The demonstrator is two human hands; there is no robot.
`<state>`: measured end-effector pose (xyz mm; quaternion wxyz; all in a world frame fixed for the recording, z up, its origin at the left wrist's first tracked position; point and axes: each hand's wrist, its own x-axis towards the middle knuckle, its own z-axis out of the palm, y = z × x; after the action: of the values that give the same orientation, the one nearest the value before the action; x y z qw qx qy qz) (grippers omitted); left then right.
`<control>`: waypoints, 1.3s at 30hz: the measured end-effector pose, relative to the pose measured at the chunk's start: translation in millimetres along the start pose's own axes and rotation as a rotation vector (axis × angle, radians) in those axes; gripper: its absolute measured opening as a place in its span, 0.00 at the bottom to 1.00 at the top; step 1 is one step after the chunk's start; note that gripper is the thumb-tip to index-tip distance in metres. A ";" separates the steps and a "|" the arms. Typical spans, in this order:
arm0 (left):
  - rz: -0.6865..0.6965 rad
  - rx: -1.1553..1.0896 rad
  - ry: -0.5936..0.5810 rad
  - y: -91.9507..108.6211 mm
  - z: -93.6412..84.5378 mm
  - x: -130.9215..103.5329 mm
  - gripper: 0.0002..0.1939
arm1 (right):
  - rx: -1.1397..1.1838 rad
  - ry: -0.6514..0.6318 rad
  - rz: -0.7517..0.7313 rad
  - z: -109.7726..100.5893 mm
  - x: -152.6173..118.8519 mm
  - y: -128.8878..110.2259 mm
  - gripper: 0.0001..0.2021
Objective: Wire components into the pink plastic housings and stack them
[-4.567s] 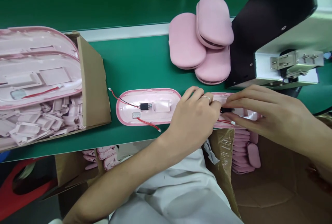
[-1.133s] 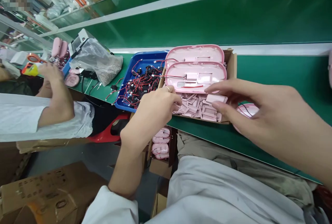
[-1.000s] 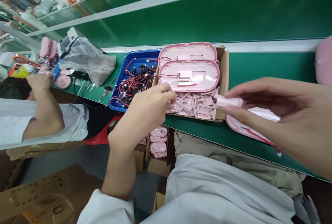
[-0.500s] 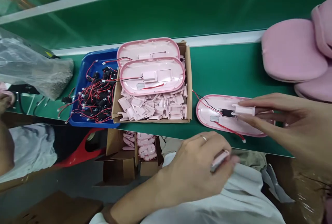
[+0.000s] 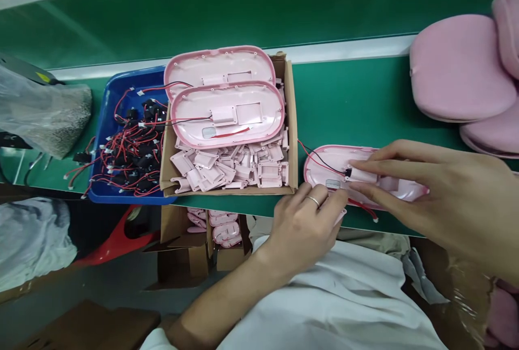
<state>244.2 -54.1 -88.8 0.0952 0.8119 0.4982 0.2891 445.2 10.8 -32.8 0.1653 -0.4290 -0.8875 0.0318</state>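
A pink oval shell (image 5: 316, 163) lies on the green bench with its hollow side up. My right hand (image 5: 438, 193) pinches a small pink plastic cover (image 5: 363, 175) and holds it over a black wired part (image 5: 347, 172) in the shell. Most of that black part is hidden under the cover. My left hand (image 5: 308, 223), with a ring on one finger, is closed at the shell's near edge. A small pink piece (image 5: 341, 217) shows below its fingers; its shape is mostly hidden. Red and black wires run out of the shell's left end, and a red wire hangs at the front.
Left of the shell stands a cardboard box (image 5: 290, 123) of pink covers, with two oval shells (image 5: 227, 90) on top. Beside it a blue tray (image 5: 101, 177) holds wired black parts. Pink padded pieces (image 5: 462, 68) lie at right; a clear bag (image 5: 44, 117) sits far left.
My right hand has moved the cover left, onto the black part. My left hand has risen from in front of the bench to the shell's near edge. The view has shifted slightly.
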 end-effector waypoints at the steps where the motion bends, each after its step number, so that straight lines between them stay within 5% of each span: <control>1: 0.001 -0.007 0.004 0.1 0.8 0.1 0.10 | -0.017 0.001 -0.049 -0.2 2.3 1.0 0.25; 7: -0.016 -0.033 -0.010 -0.7 3.8 -1.1 0.09 | -0.021 -0.054 -0.203 -1.9 1.1 10.4 0.20; 12: -0.028 -0.038 -0.018 -0.5 4.5 -1.3 0.08 | 0.003 -0.099 0.088 7.9 -9.6 4.0 0.22; 16: -0.038 -0.043 -0.010 0.4 2.9 0.8 0.09 | 0.050 -0.094 0.151 15.9 -10.7 -0.5 0.25; 20: -0.049 -0.080 0.004 0.8 3.2 1.7 0.08 | 0.091 -0.121 0.126 17.0 -8.7 5.9 0.21; 24: -0.101 -0.136 -0.043 6.1 -1.2 3.0 0.10 | 0.129 -0.071 -0.051 16.7 -7.9 16.4 0.09; 31: -0.307 -0.762 -0.107 30.9 -25.7 5.6 0.19 | 0.101 0.025 -0.074 13.9 -13.8 12.8 0.10; 35: -0.567 -1.122 -0.065 42.6 -20.7 10.9 0.25 | 0.181 0.243 0.096 -6.7 -33.3 -14.5 0.11; 39: -0.687 -1.479 0.030 60.9 -9.8 21.4 0.20 | 0.311 0.290 0.194 -22.5 -59.3 -36.1 0.02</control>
<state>291.7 -66.5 -45.9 0.6832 0.3369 0.4010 0.5089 459.5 -59.6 -20.1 0.3513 -0.4818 -0.7934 0.1222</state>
